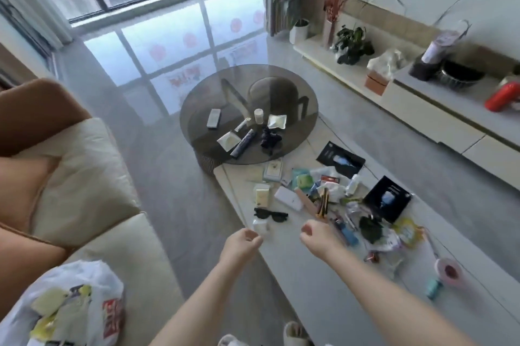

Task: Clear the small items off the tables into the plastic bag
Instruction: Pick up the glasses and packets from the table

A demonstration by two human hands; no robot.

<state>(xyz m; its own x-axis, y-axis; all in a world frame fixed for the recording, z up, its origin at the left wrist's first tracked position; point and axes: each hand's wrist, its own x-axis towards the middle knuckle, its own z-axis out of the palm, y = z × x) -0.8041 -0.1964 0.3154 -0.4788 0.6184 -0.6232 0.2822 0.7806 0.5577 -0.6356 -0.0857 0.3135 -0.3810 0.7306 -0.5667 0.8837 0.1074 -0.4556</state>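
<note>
Left hand (242, 241): forearm stretched forward over worktop (309, 283) edge; fingers loosely curled, grasping nothing.
Right hand (316, 236): extended alongside, fingers curled inward, empty, near sunglasses (270, 214).
Small items (332, 193): strewn across worktop.
Plastic bag (67, 306): on sofa (92, 190), lower left.

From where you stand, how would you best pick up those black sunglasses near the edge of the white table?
Probably pinch the sunglasses at the narrow bridge between the two lenses, coming from above. They lie flat on the white table, apart from the clutter, so no edge is lifted. The left hand is nearest.
</note>
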